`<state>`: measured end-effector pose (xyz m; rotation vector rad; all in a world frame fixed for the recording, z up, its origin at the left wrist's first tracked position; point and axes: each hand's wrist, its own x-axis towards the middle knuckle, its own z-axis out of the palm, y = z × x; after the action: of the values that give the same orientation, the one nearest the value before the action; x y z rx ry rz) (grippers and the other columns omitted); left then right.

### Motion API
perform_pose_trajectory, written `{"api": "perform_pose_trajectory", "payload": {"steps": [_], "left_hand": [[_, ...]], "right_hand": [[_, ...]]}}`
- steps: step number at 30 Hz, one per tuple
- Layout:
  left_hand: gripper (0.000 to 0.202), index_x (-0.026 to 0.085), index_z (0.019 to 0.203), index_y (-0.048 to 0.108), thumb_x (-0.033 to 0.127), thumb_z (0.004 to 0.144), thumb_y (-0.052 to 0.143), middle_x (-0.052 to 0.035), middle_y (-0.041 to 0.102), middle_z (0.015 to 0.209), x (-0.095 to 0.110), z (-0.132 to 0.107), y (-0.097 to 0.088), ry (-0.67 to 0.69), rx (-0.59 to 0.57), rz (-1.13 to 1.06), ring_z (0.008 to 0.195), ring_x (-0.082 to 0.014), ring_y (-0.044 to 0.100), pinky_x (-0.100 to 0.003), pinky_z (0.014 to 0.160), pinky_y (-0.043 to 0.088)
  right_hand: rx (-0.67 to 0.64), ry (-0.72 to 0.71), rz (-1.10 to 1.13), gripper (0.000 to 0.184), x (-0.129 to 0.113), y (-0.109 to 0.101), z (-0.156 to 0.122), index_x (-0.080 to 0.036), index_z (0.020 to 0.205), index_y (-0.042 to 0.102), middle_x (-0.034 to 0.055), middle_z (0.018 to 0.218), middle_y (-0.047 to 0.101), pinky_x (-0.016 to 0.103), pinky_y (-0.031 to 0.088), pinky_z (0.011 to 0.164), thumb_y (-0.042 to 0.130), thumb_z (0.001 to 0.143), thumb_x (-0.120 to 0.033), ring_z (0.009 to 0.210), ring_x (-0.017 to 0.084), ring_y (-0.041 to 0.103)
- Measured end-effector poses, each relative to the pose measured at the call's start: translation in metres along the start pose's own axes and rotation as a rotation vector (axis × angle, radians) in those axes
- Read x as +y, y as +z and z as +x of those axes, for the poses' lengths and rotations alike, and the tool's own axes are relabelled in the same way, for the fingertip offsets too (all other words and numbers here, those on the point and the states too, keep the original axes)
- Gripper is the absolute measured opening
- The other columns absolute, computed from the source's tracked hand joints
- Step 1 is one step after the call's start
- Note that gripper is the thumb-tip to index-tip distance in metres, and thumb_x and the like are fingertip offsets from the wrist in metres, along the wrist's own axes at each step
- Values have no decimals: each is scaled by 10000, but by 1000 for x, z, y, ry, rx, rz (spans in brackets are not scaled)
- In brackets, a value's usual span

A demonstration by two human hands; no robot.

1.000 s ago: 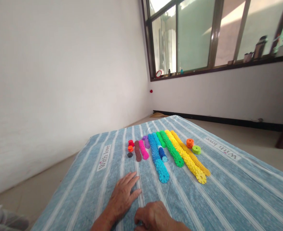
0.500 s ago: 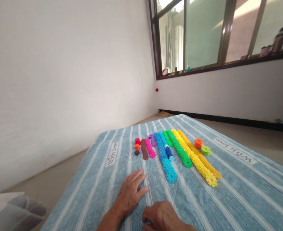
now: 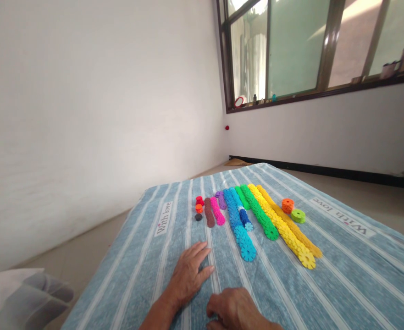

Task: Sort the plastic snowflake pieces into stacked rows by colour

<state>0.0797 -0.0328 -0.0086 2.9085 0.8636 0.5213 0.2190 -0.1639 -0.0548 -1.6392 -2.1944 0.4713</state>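
My left hand point(image 3: 192, 271) lies palm down on the striped cloth point(image 3: 119, 275), fingers spread and loose; my right hand point(image 3: 234, 308) curls beside it, and I cannot tell whether it grips anything. Both keep their pose while my view swings left. Ahead of my right hand, the blue disc row point(image 3: 235, 217) stretches lengthwise away from me. Farther out, either side, labels point(image 3: 163, 219) read "With love", the right one upside down.
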Motion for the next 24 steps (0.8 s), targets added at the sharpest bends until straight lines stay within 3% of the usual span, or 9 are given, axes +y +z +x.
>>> {"api": "perform_pose_trajectory", "payload": {"steps": [24], "left_hand": [[450, 239, 1220, 645, 462, 842, 544, -89, 592, 1337, -1, 2, -1, -21, -22, 8, 1246, -286, 528, -493, 1030, 445]], "right_hand": [[-3, -2, 6, 276, -1, -3, 1, -258, 1048, 691, 29, 902, 751, 249, 457, 674, 659, 798, -371, 833, 223, 698]]}}
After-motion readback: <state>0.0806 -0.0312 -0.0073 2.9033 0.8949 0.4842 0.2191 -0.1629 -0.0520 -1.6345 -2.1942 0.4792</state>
